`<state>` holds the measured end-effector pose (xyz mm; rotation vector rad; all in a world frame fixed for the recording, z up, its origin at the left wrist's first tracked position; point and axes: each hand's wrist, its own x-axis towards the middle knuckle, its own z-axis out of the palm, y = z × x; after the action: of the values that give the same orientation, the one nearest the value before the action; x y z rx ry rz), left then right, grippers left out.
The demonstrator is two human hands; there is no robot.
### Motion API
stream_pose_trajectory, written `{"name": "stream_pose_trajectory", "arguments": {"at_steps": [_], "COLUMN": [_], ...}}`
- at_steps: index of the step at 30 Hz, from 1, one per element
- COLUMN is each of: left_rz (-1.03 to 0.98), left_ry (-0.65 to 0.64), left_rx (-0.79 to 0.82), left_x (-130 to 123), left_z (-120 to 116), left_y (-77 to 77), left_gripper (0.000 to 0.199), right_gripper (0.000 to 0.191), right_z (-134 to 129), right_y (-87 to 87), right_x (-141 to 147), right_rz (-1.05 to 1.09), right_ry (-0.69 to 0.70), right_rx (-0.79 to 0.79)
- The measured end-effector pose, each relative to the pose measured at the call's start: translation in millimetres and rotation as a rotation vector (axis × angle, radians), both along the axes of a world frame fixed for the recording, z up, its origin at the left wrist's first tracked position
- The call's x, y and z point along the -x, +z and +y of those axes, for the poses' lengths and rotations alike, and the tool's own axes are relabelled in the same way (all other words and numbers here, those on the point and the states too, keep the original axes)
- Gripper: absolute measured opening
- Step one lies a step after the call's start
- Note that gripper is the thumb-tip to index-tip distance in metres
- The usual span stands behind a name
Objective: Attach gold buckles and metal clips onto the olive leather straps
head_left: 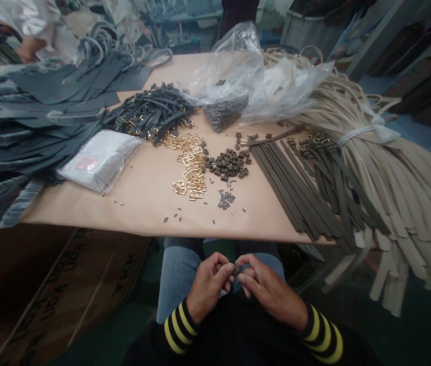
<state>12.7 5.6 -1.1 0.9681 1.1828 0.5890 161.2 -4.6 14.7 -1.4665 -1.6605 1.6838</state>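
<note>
Above my lap, my left hand (211, 279) and my right hand (263, 284) meet with fingertips pinched together. Between them shows a small dark piece (237, 269), mostly covered by the fingers; its exact kind is hard to make out. On the table in front lie a heap of small dark brown strap loops (228, 163), a scatter of gold-coloured buckle frames (191, 170) and a little pile of short grey pins (225, 199).
Dark brown straps (287, 188) lie right of the loops, beside a big bundle of beige straps (391, 162). Black buckled straps (150, 112), a plastic-wrapped packet (99, 160) and dark panels (63, 84) fill the left. A clear bag (238, 56) stands behind. A person's hand (30, 48) shows far left.
</note>
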Motion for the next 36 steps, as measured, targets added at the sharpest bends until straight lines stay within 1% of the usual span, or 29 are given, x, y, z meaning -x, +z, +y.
{"name": "stream_pose_trajectory", "arguments": {"at_steps": [1, 3, 5, 7, 10, 12, 13, 14, 15, 17, 18, 19, 20, 21, 23, 25, 27, 29, 31, 32, 34, 35, 36], "left_rz": [-0.023, -0.032, -0.001, 0.026, 0.002, 0.006, 0.05, 0.126, 0.228, 0.478, 0.606, 0.739, 0.875, 1.003, 1.199, 1.309, 1.381, 1.446, 1.466, 1.454, 1.368, 1.279, 1.147], "left_ry": [-0.009, -0.084, -0.139, -0.121, -0.039, -0.05, -0.08, -0.118, -0.149, -0.17, -0.159, -0.172, -0.204, -0.259, -0.41, -0.547, -0.63, -0.661, -0.658, -0.63, -0.499, -0.408, -0.32], "left_rx": [-0.006, -0.01, -0.012, -0.022, -0.032, -0.062, -0.116, -0.21, -0.347, -0.698, -0.871, -0.999, -1.088, -1.136, -1.144, -1.112, -1.108, -1.13, -1.15, -1.151, -1.122, -1.085, -1.026], "left_x": [-0.7, -0.6, 0.7, 2.2, 4.1, 5.9, 7.4, 9.6, 12.3, 19.3, 23.2, 27.0, 30.4, 33.3, 36.5, 36.6, 35.4, 34.9, 36.3, 37.5, 39.3, 39.4, 38.4], "left_z": [-0.2, -0.3, 0.4, 2.2, 6.3, 10.7, 14.2, 19.0, 25.7, 44.7, 56.8, 70.0, 83.5, 96.5, 118.1, 131.5, 137.6, 140.6, 144.0, 146.0, 148.1, 147.0, 143.5], "left_y": [-1.1, -1.6, -1.0, -0.5, 0.1, 2.6, 5.1, 8.3, 12.2, 21.1, 25.4, 29.3, 32.7, 35.5, 39.3, 40.7, 40.2, 38.0, 35.8, 35.6, 38.4, 41.6, 45.8], "left_gripper": [0.03, 0.033, 0.034, 0.034, 0.035, 0.033, 0.03, 0.026, 0.021, 0.015, 0.016, 0.019, 0.02, 0.021, 0.02, 0.02, 0.02, 0.02, 0.019, 0.018, 0.016, 0.015, 0.014], "right_gripper": [0.019, 0.02, 0.02, 0.02, 0.02, 0.02, 0.021, 0.021, 0.022, 0.024, 0.024, 0.025, 0.025, 0.027, 0.03, 0.032, 0.032, 0.033, 0.034, 0.034, 0.032, 0.03, 0.027], "right_z": [0.1, 0.1, 0.6, 2.0, 6.3, 10.4, 12.7, 15.1, 17.4, 22.0, 24.0, 25.8, 27.2, 28.2, 29.0, 28.9, 28.7, 28.9, 29.4, 29.5, 29.2, 28.6, 27.8], "right_y": [-1.8, -4.9, -7.5, -8.4, -5.9, -3.1, -2.1, -1.9, -2.5, -6.9, -10.6, -14.9, -19.6, -24.4, -32.7, -38.4, -41.8, -44.2, -46.0, -46.2, -44.0, -40.9, -36.4], "right_x": [1.2, 2.1, 1.6, 0.2, -2.5, -4.7, -6.0, -7.3, -8.9, -12.2, -13.8, -15.4, -16.8, -18.1, -20.1, -21.4, -22.1, -22.2, -22.1, -22.2, -23.2, -24.3, -25.9], "right_rz": [0.019, 0.052, 0.052, 0.024, 0.038, 0.052, 0.044, 0.03, 0.011, -0.023, -0.033, -0.039, -0.042, -0.043, -0.038, -0.026, -0.01, 0.005, 0.018, 0.023, 0.017, 0.011, 0.006], "right_ry": [-0.006, 0.022, 0.059, 0.069, 0.068, 0.068, 0.067, 0.063, 0.053, 0.017, -0.004, -0.023, -0.04, -0.055, -0.075, -0.085, -0.085, -0.079, -0.071, -0.068, -0.067, -0.059, -0.044], "right_rx": [0.015, 0.029, 0.001, -0.029, -0.007, 0.001, -0.008, -0.022, -0.036, -0.036, -0.023, -0.006, 0.009, 0.024, 0.048, 0.065, 0.075, 0.083, 0.097, 0.102, 0.095, 0.078, 0.052]}}
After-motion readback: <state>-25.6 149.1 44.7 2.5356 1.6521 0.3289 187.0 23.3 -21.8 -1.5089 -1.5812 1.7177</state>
